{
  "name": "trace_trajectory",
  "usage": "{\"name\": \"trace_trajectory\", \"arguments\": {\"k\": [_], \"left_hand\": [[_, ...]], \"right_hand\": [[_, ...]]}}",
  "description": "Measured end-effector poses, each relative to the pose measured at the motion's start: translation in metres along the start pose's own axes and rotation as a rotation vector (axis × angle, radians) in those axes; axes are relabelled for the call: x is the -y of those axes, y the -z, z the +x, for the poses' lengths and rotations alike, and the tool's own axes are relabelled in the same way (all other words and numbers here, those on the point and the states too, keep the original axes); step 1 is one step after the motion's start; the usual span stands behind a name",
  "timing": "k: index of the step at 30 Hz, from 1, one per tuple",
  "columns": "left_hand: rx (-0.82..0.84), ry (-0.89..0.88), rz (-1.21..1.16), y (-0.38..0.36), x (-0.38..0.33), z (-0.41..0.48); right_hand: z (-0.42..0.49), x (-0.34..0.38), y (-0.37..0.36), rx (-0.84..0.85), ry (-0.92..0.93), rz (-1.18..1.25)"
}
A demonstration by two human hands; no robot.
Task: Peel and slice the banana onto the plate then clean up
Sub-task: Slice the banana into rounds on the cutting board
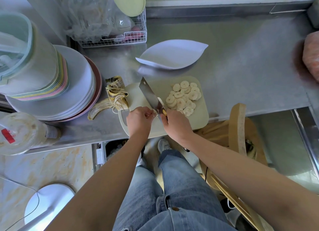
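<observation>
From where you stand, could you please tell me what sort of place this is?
Most likely a working kitchen, perhaps a canteen's prep area: a stainless steel counter, a tall stack of plates standing on it, a wire rack at the back, and banana slices on a cutting board.

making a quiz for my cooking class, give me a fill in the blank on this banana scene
The pale round banana slices lie on the white plastic cutting board, ____ of the steel cleaver blade.
The white leaf-shaped plate is ____.
The yellow-brown banana peel lies on the steel ____, beside the board.
The ____ hand holds the cleaver's handle.
Missing: right; empty; counter; right.
</observation>
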State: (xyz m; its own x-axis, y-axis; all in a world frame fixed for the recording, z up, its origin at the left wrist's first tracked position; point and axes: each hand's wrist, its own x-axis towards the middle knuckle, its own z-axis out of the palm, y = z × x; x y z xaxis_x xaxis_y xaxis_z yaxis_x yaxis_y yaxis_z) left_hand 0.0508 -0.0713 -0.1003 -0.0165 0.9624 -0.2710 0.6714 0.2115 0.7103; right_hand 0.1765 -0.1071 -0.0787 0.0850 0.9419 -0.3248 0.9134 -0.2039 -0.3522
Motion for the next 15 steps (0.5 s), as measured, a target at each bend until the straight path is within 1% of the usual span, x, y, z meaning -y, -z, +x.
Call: {"name": "trace_trajectory", "arguments": {"k": [5,11,15], "left_hand": [[-0.001,-0.004,0.006,0.0,0.0,-0.001],[-0.006,-0.017,0.013,0.001,-0.001,-0.002],[-0.012,-0.027,0.019,0.0,0.0,-0.002]], "right_hand": [[0.0,0.001,-0.001,0.023,-0.001,-0.017],[-0.004,-0.003,0.012,-0.053,0.027,0.016],[-0.006,-0.004,0.016,-0.058,0.039,0.012]]}}
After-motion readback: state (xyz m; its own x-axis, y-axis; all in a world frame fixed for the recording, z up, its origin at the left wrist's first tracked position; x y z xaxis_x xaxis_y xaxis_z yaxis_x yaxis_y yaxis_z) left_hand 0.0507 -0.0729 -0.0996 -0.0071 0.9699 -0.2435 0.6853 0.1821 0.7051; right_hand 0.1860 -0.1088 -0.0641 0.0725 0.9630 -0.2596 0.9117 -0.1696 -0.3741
